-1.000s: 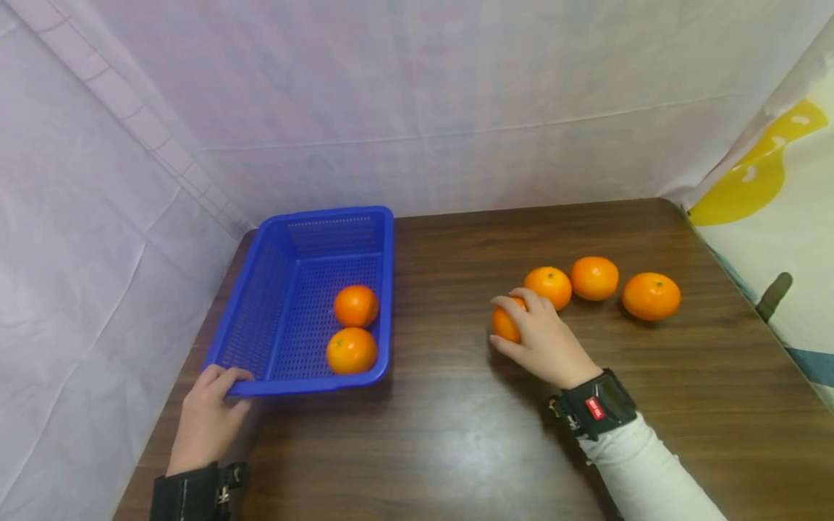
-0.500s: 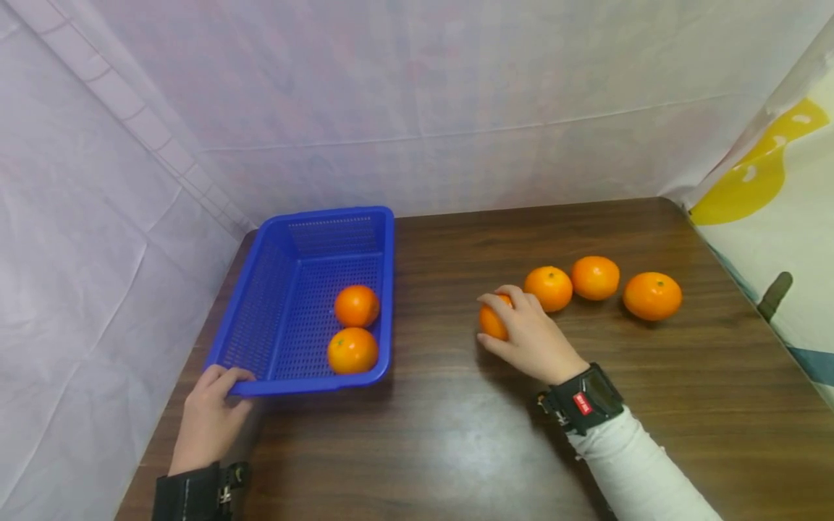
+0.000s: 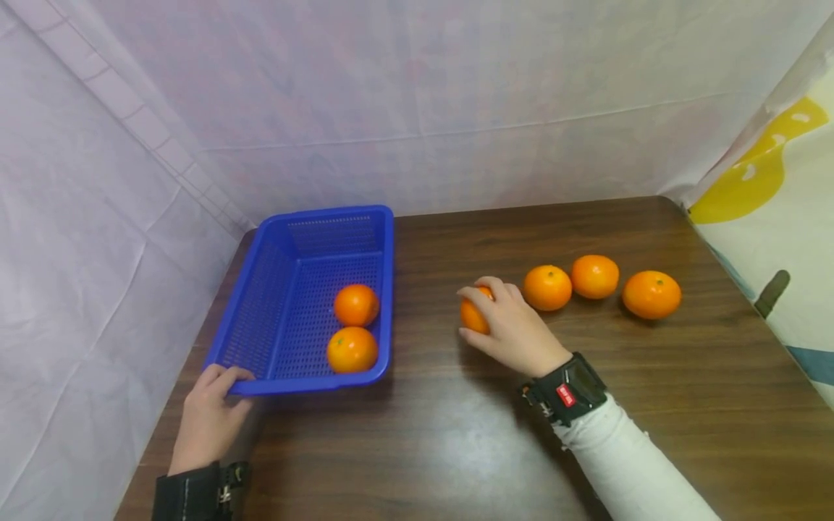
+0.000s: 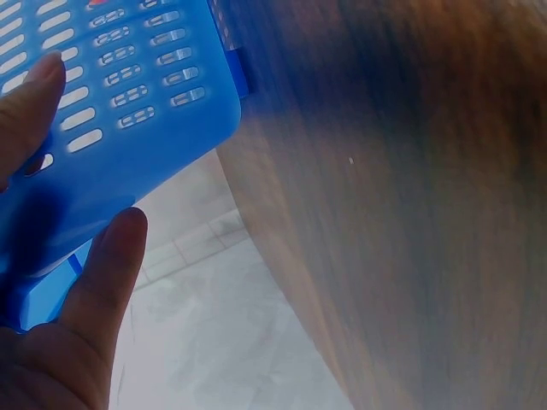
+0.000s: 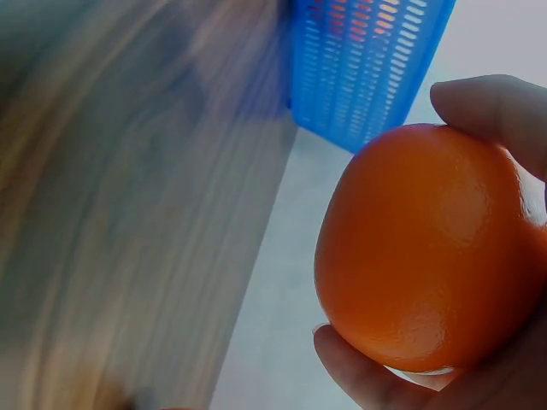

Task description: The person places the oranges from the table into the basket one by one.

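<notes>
Near the middle of the table, my right hand (image 3: 511,325) grips an orange (image 3: 473,315), its fingers and thumb curled round the fruit. The right wrist view shows that orange (image 5: 427,248) large between thumb and fingers. My left hand (image 3: 211,416) holds the near left corner of a blue plastic basket (image 3: 387,289), fingers over the rim. Close up, the basket's slotted wall (image 4: 162,111) appears between the left thumb and fingers. Inside the basket, against its right side, lie two oranges, one farther (image 3: 356,305) and one nearer (image 3: 352,350).
Three more oranges rest on the wooden table (image 3: 456,449) right of my right hand: a left one (image 3: 547,288), a middle one (image 3: 595,276) and a right one (image 3: 651,294). White cloth (image 3: 417,108) hangs behind the table and along its left.
My right hand has moved left with the orange, away from the three on the table and closer to the basket. The left hand and the basket have stayed in place.
</notes>
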Demonstrator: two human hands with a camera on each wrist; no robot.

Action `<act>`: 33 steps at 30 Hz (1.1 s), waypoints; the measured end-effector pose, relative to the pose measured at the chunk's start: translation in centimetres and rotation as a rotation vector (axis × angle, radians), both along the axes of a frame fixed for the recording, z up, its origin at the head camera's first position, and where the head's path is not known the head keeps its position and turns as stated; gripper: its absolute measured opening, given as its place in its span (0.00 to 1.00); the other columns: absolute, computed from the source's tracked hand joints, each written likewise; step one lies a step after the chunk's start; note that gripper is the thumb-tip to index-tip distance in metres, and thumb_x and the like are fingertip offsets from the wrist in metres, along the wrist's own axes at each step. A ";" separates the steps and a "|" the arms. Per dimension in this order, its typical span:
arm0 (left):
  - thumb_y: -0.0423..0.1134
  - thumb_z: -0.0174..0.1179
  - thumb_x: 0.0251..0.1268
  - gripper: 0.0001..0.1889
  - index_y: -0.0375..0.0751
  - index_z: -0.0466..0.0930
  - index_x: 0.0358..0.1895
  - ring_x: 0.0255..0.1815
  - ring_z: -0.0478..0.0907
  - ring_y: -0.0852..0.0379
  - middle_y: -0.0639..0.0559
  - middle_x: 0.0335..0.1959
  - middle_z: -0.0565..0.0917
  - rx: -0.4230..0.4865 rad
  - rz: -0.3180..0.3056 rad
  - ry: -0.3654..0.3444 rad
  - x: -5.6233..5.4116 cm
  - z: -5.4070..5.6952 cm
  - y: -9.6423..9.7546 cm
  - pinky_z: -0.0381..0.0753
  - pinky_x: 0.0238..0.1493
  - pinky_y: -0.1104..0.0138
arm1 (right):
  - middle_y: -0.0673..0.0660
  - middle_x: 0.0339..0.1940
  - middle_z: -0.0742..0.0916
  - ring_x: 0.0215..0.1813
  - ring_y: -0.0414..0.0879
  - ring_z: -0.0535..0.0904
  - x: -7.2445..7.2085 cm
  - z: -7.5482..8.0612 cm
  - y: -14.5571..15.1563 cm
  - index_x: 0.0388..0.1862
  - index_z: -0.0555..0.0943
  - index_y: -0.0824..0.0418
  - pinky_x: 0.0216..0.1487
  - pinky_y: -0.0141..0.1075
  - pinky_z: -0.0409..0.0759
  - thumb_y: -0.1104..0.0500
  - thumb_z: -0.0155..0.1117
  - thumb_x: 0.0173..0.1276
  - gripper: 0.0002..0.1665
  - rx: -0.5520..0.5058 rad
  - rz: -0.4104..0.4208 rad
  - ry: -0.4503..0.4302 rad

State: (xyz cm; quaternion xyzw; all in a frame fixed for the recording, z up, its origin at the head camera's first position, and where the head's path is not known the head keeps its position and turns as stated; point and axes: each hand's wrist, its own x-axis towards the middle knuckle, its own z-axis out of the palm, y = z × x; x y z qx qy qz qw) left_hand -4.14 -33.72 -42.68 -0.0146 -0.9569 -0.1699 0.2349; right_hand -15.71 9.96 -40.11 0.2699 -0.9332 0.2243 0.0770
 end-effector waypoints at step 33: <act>0.19 0.71 0.34 0.18 0.39 0.82 0.32 0.32 0.75 0.51 0.50 0.29 0.75 -0.010 -0.029 0.042 0.0 -0.3 -0.4 0.75 0.37 0.64 | 0.60 0.65 0.75 0.59 0.59 0.74 -1.2 4.6 -6.5 0.67 0.74 0.49 0.51 0.49 0.84 0.45 0.69 0.65 0.33 -0.027 0.139 0.095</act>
